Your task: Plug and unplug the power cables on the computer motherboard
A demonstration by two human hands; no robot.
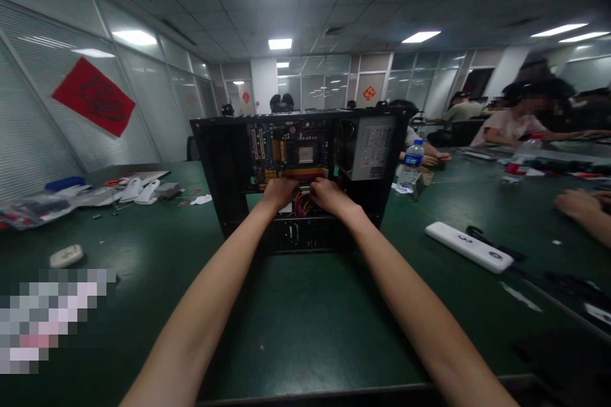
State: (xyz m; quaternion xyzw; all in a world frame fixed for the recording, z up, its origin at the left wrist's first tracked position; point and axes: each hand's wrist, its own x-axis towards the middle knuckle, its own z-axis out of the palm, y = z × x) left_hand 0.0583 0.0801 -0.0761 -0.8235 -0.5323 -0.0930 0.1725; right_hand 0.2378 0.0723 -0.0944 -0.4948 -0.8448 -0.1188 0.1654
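Observation:
An open black computer case (pixel 210 159) stands on the table straight ahead, its inside facing me. In it I see a motherboard (pixel 267 146) with a bare square processor area (pixel 306 154), and a silver power supply (pixel 371 147) with a fan at the upper right. My left hand (pixel 280 194) and my right hand (pixel 329 196) reach into the case, at either end of the orange and dark red memory slots (pixel 305 173). The fingers of both are curled closed at the slots' lower edge; whatever they pinch is hidden. Coloured cables (pixel 303 205) bunch between and below the hands.
A white power strip (pixel 468 247) lies to the right, with dark cables around it. Water bottles (pixel 413 156) stand beyond it. Bags, papers and small parts (pixel 138 191) clutter the left side. Another person's hand (pixel 580 206) rests at the right edge; more people sit behind.

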